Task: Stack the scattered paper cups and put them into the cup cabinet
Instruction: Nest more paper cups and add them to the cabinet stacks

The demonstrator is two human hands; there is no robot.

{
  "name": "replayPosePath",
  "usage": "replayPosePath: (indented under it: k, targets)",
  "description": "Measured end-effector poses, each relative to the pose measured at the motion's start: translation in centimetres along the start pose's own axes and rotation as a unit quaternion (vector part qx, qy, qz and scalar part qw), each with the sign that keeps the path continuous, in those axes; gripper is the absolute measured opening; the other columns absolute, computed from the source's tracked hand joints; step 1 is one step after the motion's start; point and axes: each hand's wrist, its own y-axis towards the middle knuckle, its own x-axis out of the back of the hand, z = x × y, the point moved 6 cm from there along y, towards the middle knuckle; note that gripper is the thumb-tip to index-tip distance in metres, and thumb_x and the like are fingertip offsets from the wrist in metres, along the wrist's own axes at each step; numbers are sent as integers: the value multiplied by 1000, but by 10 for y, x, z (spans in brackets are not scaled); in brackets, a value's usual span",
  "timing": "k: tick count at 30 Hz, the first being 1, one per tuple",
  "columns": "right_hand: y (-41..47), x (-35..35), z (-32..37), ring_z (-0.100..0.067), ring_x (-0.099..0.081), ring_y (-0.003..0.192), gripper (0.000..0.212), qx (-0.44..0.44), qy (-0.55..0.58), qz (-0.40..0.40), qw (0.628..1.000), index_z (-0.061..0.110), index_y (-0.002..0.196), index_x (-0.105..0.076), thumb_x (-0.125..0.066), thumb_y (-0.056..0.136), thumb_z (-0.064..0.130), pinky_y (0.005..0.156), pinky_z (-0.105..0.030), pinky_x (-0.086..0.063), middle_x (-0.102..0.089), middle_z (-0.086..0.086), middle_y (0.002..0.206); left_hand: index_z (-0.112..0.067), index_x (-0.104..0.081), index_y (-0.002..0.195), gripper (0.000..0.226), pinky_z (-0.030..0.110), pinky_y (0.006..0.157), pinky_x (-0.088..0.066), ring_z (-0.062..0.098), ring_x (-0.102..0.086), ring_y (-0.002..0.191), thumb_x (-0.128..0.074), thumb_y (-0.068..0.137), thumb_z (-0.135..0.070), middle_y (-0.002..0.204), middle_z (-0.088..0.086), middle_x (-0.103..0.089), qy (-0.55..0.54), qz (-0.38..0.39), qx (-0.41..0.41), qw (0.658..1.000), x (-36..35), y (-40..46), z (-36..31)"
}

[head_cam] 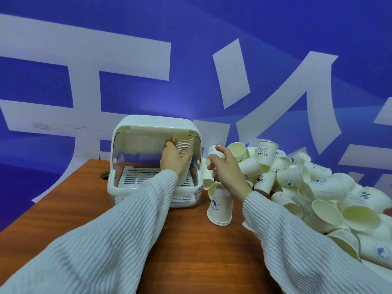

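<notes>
A white cup cabinet [131, 185] stands on the wooden table with its clear lid raised. My left hand [172, 160] reaches inside it and grips a tall stack of nested paper cups [184, 144], which stands upright at the cabinet's right side. My right hand [224, 168] hovers just right of the cabinet and holds one white paper cup [215, 152] between thumb and fingers. A short stack of cups [219, 209] lies tilted on the table below that hand.
A big heap of scattered paper cups [318, 187] covers the table's right side, one marked HELLO [265, 152]. The brown table [84, 209] has a round hole [104, 174] left of the cabinet. A blue wall with white lettering rises behind.
</notes>
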Motion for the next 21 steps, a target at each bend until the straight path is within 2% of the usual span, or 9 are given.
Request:
replayPosePath:
  k: [4, 8, 10, 12, 14, 17, 19, 21]
  targets:
    - [-1, 5, -3, -16, -56, 66, 45, -6, 8, 4, 1000, 32, 143, -46, -54, 99, 26, 63, -26, -47, -70, -4, 87, -9, -42, 131, 64, 46, 106, -48, 33, -59, 123, -82, 85, -27, 133, 13, -59, -51, 9, 13, 999, -5, 0, -2]
    - [-3, 9, -3, -16, -59, 68, 47, 1, -12, 4, 1000, 32, 144, -46, -54, 97, 27, 65, -28, -47, -71, -3, 85, -9, -38, 133, 68, 49, 108, -47, 34, -57, 126, -82, 84, -26, 135, 14, -54, -27, 59, 49, 997, -16, 3, -5]
    - [-8, 15, -1, -15, -59, 66, 46, 9, -19, 4, 1000, 32, 143, -46, -54, 98, 28, 65, -28, -47, -71, -2, 84, -8, -34, 141, 79, 49, 111, -45, 36, -53, 131, -83, 82, -28, 141, 15, -49, -32, 68, 64, 995, -16, 3, -6]
    - [-16, 26, 0, -10, -58, 62, 41, 18, -18, 2, 1000, 30, 141, -48, -56, 101, 25, 60, -22, -46, -69, -4, 85, -5, -21, 153, 95, 46, 116, -37, 38, -42, 139, -82, 83, -29, 150, 19, -38, -22, 58, 51, 997, -9, -4, -11]
    - [-24, 41, -2, -8, -57, 59, 37, 18, -6, -10, 1000, 25, 138, -51, -56, 102, 20, 53, -16, -44, -67, -7, 86, -4, -21, 155, 92, 46, 116, -30, 39, -34, 143, -76, 87, -30, 153, 21, -34, -1, 2, -2, 1000, 6, -20, -23]
    - [-37, 65, -13, -12, -53, 57, 32, 4, 33, -59, 998, 15, 133, -56, -56, 101, 12, 47, -15, -41, -65, -7, 80, -8, -42, 147, 65, 44, 114, -30, 32, -37, 137, -65, 89, -24, 147, 15, -44, -5, -92, -130, 987, 21, -64, -47]
    - [-46, 75, -24, -13, -53, 60, 29, -14, 42, -95, 995, 11, 127, -59, -54, 99, 7, 46, -14, -41, -64, -6, 79, -9, -55, 134, 50, 42, 109, -33, 27, -42, 125, -62, 86, -21, 134, 12, -54, -30, -103, -216, 971, 17, -100, -60]
    - [-54, 78, -36, -12, -56, 67, 28, -28, 31, -115, 993, 12, 123, -62, -54, 97, 8, 49, -15, -40, -66, -7, 88, -10, -60, 125, 43, 41, 106, -38, 24, -47, 118, -61, 84, -22, 124, 9, -57, -47, -54, -253, 965, 0, -128, -62]
